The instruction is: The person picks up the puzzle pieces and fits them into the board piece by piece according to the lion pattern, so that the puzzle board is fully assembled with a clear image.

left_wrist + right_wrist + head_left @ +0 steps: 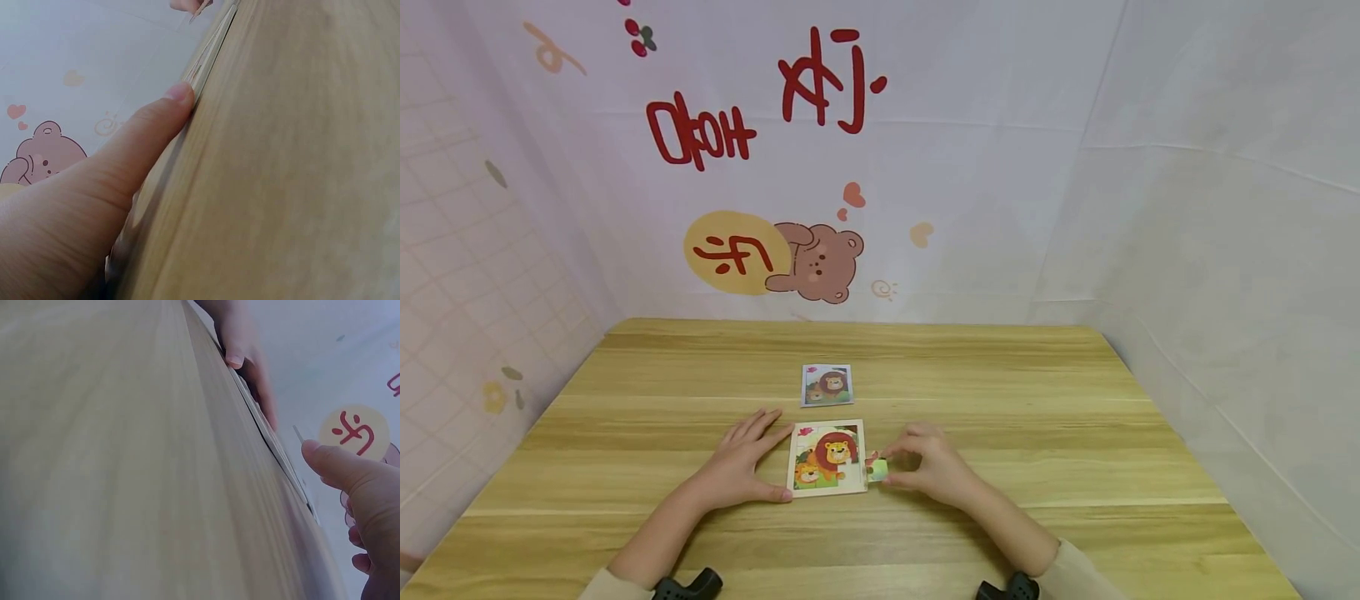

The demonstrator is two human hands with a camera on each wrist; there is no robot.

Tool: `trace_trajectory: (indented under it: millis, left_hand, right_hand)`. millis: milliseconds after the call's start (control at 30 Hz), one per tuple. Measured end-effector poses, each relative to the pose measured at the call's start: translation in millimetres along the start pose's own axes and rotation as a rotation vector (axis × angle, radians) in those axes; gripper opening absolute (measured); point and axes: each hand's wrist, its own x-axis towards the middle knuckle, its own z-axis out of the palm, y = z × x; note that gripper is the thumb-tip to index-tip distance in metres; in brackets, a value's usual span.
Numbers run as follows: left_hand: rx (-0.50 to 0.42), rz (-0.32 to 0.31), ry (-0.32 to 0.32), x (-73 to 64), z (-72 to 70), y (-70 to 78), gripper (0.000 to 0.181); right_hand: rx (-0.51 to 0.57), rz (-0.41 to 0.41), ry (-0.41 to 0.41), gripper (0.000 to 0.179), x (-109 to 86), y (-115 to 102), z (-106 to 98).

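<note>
A square lion puzzle board (827,493) with a pale frame lies on the table, showing a bare gap at the lower right of its picture. My left hand (737,464) spreads along the board's left side, thumb at the lower left corner and a fingertip at the upper left. In the left wrist view the thumb (150,131) touches the board's edge. My right hand (936,468) pinches a green puzzle piece (877,471) between thumb and fingers, just at the board's right edge. The right wrist view shows the piece (298,434) edge-on, raised above the board.
A small picture card (827,386) with the same lion scene lies behind the board. The wooden table (1000,375) runs back to a white cloth backdrop (985,208) printed with a bear and red characters. Black wrist straps (688,586) show at the front edge.
</note>
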Motion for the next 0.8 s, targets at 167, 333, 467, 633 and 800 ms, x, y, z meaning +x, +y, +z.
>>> trace_trajectory:
  millis: [167, 333, 467, 633, 800]
  left_hand:
    - [-0.005, -0.001, 0.001, -0.4, -0.3, -0.1, 0.105]
    - [-0.009, 0.002, 0.001, -0.2, -0.7, 0.5, 0.105]
    - [-0.013, -0.001, 0.000, -0.4, -1.4, 1.7, 0.105]
    - [-0.011, 0.004, 0.003, -1.1, -1.0, 0.8, 0.105]
    - [-0.010, -0.001, 0.000, -0.8, -0.5, -0.8, 0.105]
  right_hand:
    - [0.019, -0.043, 0.000, 0.031, 6.5, -5, 5]
    - [0.010, -0.036, -0.016, 0.032, 10.8, -8, 9]
    - [0.004, -0.036, -0.023, 0.031, 14.1, -9, 12]
    - [-0.011, -0.059, -0.026, 0.032, 19.4, -11, 17]
    - [-0.009, -0.038, -0.057, 0.033, 23.3, -12, 21]
